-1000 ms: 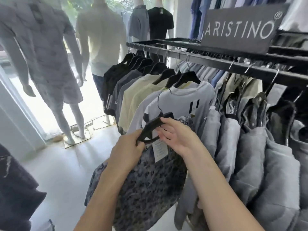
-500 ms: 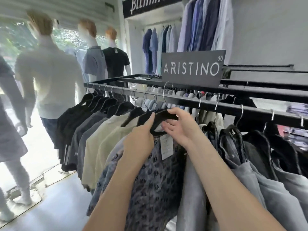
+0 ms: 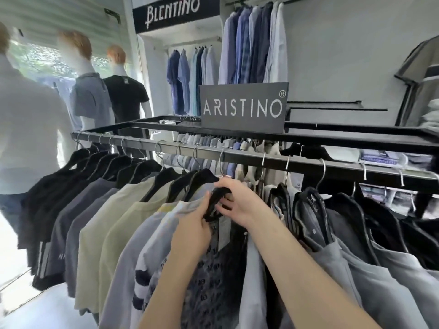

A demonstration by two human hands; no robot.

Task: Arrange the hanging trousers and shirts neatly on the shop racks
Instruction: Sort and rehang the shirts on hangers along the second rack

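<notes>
I've raised the hanger (image 3: 213, 202) to the rail (image 3: 273, 162) at twelve o'clock, shirt (image 3: 209, 276) hanging at six, left hand (image 3: 192, 222) and right hand (image 3: 242, 203) both gripping the hanger, and I'd seat the hook (image 3: 222, 162) fully before letting go, then even the gaps.

Left hand (image 3: 192, 224) and right hand (image 3: 240, 200) around one black hanger (image 3: 213, 203) — patterned shirt (image 3: 209, 281) beneath, rack rail (image 3: 249, 159) above

Both bare forearms are stretched forward and upward, close together. The black plastic hanger (image 3: 213, 203) is gripped from the left by the left hand (image 3: 193, 225) and clasped over its top by the right hand (image 3: 241, 203), fingers (image 3: 223, 206) bent.
</notes>
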